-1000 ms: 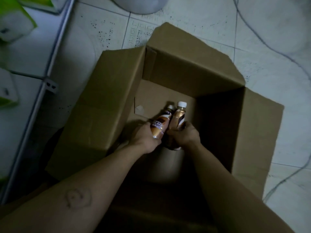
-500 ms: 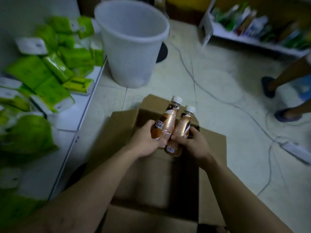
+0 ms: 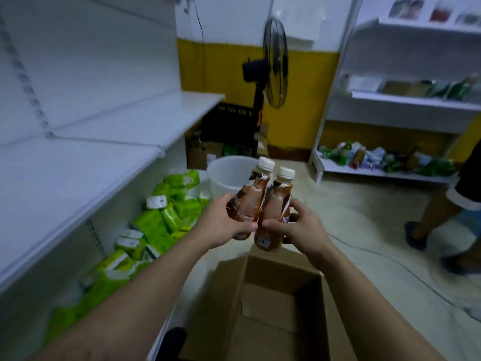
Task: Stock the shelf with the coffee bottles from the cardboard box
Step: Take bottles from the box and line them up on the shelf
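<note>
My left hand (image 3: 221, 225) grips a brown coffee bottle (image 3: 251, 196) with a white cap. Right beside it, my right hand (image 3: 299, 227) grips a second coffee bottle (image 3: 276, 212) of the same kind. Both bottles are upright, tilted slightly, touching each other, and held in the air above the far edge of the open cardboard box (image 3: 268, 303) on the floor. The white shelf (image 3: 86, 157) runs along the left, its board bare at about the height of the hands.
Green packets (image 3: 161, 225) crowd the bottom shelf at left. A white bucket (image 3: 229, 173) stands behind the box, a black fan (image 3: 273, 66) beyond it. Another shelf unit (image 3: 390, 168) with goods lines the right. A person's legs (image 3: 437, 220) stand at right, and a cable crosses the floor.
Both hands have lifted the two bottles out of the box and up to shelf height. My view has swung up from the box to the room.
</note>
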The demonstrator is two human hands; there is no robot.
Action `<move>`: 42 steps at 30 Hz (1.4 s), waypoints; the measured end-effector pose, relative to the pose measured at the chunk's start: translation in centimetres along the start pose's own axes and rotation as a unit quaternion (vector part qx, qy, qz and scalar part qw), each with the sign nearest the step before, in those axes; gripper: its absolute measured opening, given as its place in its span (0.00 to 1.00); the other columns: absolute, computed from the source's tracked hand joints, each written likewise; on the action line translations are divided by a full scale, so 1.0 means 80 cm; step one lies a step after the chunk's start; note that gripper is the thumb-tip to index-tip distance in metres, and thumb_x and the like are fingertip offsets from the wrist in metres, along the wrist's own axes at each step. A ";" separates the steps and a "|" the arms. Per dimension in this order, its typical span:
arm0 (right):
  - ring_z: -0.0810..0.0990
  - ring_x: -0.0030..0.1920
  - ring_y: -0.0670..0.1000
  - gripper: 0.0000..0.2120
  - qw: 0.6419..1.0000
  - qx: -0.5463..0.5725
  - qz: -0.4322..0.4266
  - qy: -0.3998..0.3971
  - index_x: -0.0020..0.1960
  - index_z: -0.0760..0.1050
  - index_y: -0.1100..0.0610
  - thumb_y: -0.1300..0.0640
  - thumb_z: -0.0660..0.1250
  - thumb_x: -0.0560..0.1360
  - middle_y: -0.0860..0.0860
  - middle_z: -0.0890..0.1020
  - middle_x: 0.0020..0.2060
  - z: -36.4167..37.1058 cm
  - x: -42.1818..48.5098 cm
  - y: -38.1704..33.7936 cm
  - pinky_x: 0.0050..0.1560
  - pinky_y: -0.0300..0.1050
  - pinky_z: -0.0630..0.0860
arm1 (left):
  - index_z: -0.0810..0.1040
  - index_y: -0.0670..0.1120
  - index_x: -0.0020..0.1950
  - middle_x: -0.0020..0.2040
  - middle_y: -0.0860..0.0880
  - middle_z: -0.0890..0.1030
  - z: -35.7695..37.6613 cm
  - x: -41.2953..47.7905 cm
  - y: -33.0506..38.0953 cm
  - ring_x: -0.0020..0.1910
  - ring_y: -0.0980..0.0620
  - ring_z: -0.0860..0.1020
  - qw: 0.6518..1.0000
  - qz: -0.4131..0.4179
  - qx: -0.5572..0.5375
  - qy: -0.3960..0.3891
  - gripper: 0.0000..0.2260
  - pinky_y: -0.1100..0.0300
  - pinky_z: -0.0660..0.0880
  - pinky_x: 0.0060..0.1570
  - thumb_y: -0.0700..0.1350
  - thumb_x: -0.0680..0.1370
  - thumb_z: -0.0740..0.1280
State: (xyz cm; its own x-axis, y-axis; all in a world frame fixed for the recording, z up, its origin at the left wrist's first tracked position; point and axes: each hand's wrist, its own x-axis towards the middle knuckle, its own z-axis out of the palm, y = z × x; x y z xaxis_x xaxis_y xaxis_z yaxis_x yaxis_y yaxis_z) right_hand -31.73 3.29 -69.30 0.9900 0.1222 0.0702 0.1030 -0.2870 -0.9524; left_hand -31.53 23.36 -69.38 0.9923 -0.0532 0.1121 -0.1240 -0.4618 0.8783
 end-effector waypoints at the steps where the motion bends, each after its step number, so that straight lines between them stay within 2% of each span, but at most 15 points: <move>1: 0.82 0.53 0.53 0.26 1.000 0.006 -0.018 -0.002 0.60 0.74 0.47 0.52 0.79 0.65 0.49 0.82 0.52 0.004 -0.003 -0.021 0.54 0.59 0.80 | 0.75 0.50 0.60 0.49 0.57 0.81 -0.018 -0.007 0.014 0.42 0.67 0.77 1.000 0.015 0.019 0.017 0.30 0.73 0.72 0.37 0.51 0.61 0.81; 4: 0.81 0.53 0.53 0.28 0.997 0.019 -0.069 -0.020 0.61 0.73 0.47 0.54 0.80 0.64 0.49 0.81 0.53 0.025 -0.010 -0.081 0.55 0.59 0.80 | 0.75 0.50 0.59 0.50 0.56 0.80 -0.075 -0.033 0.053 0.43 0.65 0.77 0.994 0.040 0.075 0.067 0.31 0.72 0.70 0.38 0.53 0.60 0.81; 7: 0.82 0.52 0.49 0.29 0.992 0.029 -0.116 -0.050 0.62 0.73 0.49 0.56 0.80 0.64 0.49 0.82 0.54 0.057 -0.016 -0.135 0.54 0.55 0.80 | 0.71 0.53 0.61 0.50 0.56 0.80 -0.139 -0.066 0.082 0.45 0.58 0.79 0.986 0.065 0.108 0.110 0.35 0.63 0.74 0.44 0.52 0.58 0.81; 10: 0.83 0.47 0.48 0.27 0.984 0.048 -0.160 -0.067 0.59 0.75 0.51 0.61 0.80 0.63 0.50 0.83 0.49 0.103 -0.026 -0.183 0.51 0.54 0.81 | 0.69 0.59 0.58 0.44 0.60 0.78 -0.204 -0.109 0.105 0.41 0.62 0.78 0.973 0.075 0.160 0.148 0.35 0.64 0.75 0.39 0.52 0.56 0.81; 13: 0.84 0.45 0.50 0.24 0.975 0.063 -0.199 -0.079 0.54 0.77 0.50 0.59 0.81 0.61 0.49 0.84 0.43 0.156 -0.037 -0.224 0.50 0.58 0.81 | 0.69 0.58 0.58 0.43 0.59 0.79 -0.264 -0.154 0.117 0.41 0.63 0.78 0.963 0.066 0.192 0.179 0.35 0.63 0.76 0.40 0.52 0.55 0.82; 19: 0.82 0.45 0.55 0.23 0.955 0.078 -0.224 -0.179 0.51 0.77 0.47 0.54 0.82 0.59 0.50 0.83 0.41 0.274 -0.056 -0.279 0.49 0.60 0.81 | 0.69 0.56 0.54 0.46 0.58 0.77 -0.352 -0.249 0.106 0.42 0.61 0.77 0.928 0.005 0.240 0.286 0.33 0.61 0.77 0.39 0.54 0.55 0.81; 23: 0.81 0.42 0.53 0.21 0.935 0.098 -0.217 -0.262 0.48 0.78 0.45 0.55 0.82 0.59 0.47 0.81 0.37 0.358 -0.081 -0.302 0.44 0.57 0.82 | 0.67 0.53 0.52 0.46 0.57 0.75 -0.388 -0.309 0.074 0.42 0.58 0.75 0.890 -0.082 0.243 0.376 0.33 0.61 0.73 0.37 0.55 0.55 0.81; 25: 0.82 0.44 0.55 0.21 0.924 0.110 -0.212 -0.299 0.49 0.79 0.46 0.57 0.82 0.60 0.50 0.82 0.40 0.393 -0.095 -0.312 0.45 0.57 0.83 | 0.67 0.52 0.51 0.45 0.57 0.74 -0.403 -0.333 0.063 0.42 0.58 0.75 0.866 -0.117 0.244 0.421 0.33 0.63 0.70 0.34 0.55 0.55 0.81; 27: 0.83 0.46 0.55 0.21 0.913 0.109 -0.209 -0.334 0.50 0.78 0.47 0.59 0.81 0.60 0.53 0.83 0.43 0.422 -0.108 -0.318 0.47 0.58 0.82 | 0.66 0.52 0.52 0.48 0.54 0.75 -0.413 -0.354 0.055 0.45 0.53 0.76 0.839 -0.147 0.265 0.451 0.33 0.59 0.73 0.38 0.55 0.55 0.81; 30: 0.83 0.47 0.58 0.21 0.900 0.097 -0.206 -0.371 0.49 0.79 0.48 0.61 0.81 0.61 0.55 0.84 0.44 0.456 -0.118 -0.325 0.48 0.59 0.82 | 0.65 0.55 0.60 0.57 0.52 0.76 -0.420 -0.378 0.042 0.54 0.50 0.76 0.822 -0.170 0.273 0.470 0.37 0.49 0.76 0.52 0.51 0.57 0.81; 32: 0.83 0.47 0.58 0.21 0.895 0.079 -0.209 -0.387 0.49 0.79 0.49 0.62 0.80 0.60 0.54 0.84 0.43 0.476 -0.122 -0.332 0.49 0.59 0.82 | 0.67 0.53 0.62 0.58 0.51 0.76 -0.423 -0.386 0.035 0.56 0.49 0.76 0.817 -0.180 0.258 0.483 0.35 0.48 0.75 0.55 0.48 0.60 0.80; 36: 0.83 0.48 0.56 0.21 0.887 0.068 -0.200 -0.411 0.50 0.79 0.51 0.62 0.77 0.59 0.52 0.84 0.45 0.508 -0.126 -0.338 0.52 0.60 0.81 | 0.70 0.49 0.55 0.52 0.50 0.77 -0.441 -0.382 0.039 0.51 0.50 0.76 0.802 -0.196 0.245 0.508 0.20 0.58 0.71 0.46 0.46 0.68 0.75; 38: 0.83 0.48 0.57 0.19 0.885 0.076 -0.197 -0.414 0.50 0.79 0.52 0.63 0.76 0.61 0.53 0.84 0.45 0.521 -0.126 -0.342 0.52 0.60 0.80 | 0.67 0.48 0.61 0.55 0.48 0.77 -0.459 -0.379 0.053 0.53 0.48 0.76 0.804 -0.193 0.237 0.510 0.23 0.58 0.70 0.46 0.43 0.71 0.73; 40: 0.83 0.46 0.55 0.18 0.886 0.079 -0.197 -0.412 0.49 0.79 0.53 0.66 0.74 0.62 0.53 0.84 0.43 0.532 -0.126 -0.346 0.50 0.55 0.82 | 0.62 0.47 0.70 0.60 0.46 0.75 -0.475 -0.380 0.066 0.54 0.47 0.75 0.795 -0.201 0.283 0.498 0.29 0.57 0.69 0.46 0.42 0.73 0.71; 42: 0.82 0.46 0.54 0.18 0.887 0.075 -0.198 -0.411 0.49 0.79 0.52 0.65 0.72 0.62 0.51 0.84 0.42 0.540 -0.128 -0.352 0.49 0.50 0.81 | 0.62 0.49 0.71 0.59 0.46 0.75 -0.484 -0.384 0.072 0.50 0.49 0.73 0.774 -0.208 0.360 0.478 0.28 0.57 0.68 0.43 0.43 0.73 0.70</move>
State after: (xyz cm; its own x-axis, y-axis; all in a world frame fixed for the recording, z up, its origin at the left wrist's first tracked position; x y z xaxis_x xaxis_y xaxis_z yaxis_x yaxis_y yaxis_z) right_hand -48.94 51.18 -56.06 0.4690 0.8537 0.2263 0.3518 0.0545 -0.9345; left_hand -62.92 56.66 -49.78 0.4451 0.7529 0.4848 0.5809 -0.6548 0.4836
